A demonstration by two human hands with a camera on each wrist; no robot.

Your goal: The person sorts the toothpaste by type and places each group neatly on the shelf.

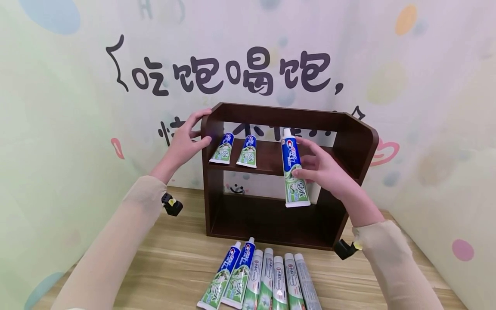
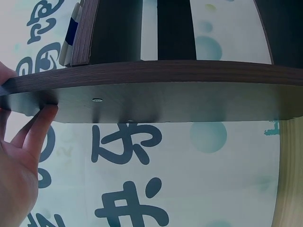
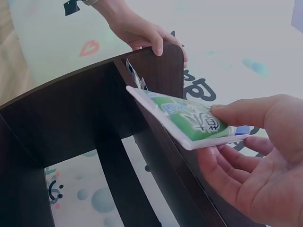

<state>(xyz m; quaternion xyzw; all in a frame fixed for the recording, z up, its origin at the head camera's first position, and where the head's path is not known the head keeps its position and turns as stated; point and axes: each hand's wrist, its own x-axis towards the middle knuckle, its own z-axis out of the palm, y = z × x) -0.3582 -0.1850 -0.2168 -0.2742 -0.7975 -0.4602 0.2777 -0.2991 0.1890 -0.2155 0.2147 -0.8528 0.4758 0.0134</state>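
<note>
My right hand (image 1: 329, 170) pinches a blue-and-green toothpaste tube (image 1: 290, 153) between thumb and fingers. The tube is nearly upright, cap up, in front of the right half of a dark brown two-tier shelf (image 1: 279, 113). In the right wrist view, its flat white crimped end (image 3: 163, 120) points out from the hand. At the shelf's upper left side, my left hand (image 1: 185, 144) grips the side panel (image 2: 156, 73), fingers on the outer face and thumb by the front edge. Two matching toothpaste tubes, a left one (image 1: 222, 148) and a right one (image 1: 248, 151), lean on the upper tier.
On the wooden table (image 1: 162, 258) before the shelf lie two more blue-and-green tubes (image 1: 240, 275) and several white-and-green tubes (image 1: 267, 275), side by side with caps toward the shelf. A patterned wall (image 1: 248, 26) with large dark lettering stands close behind.
</note>
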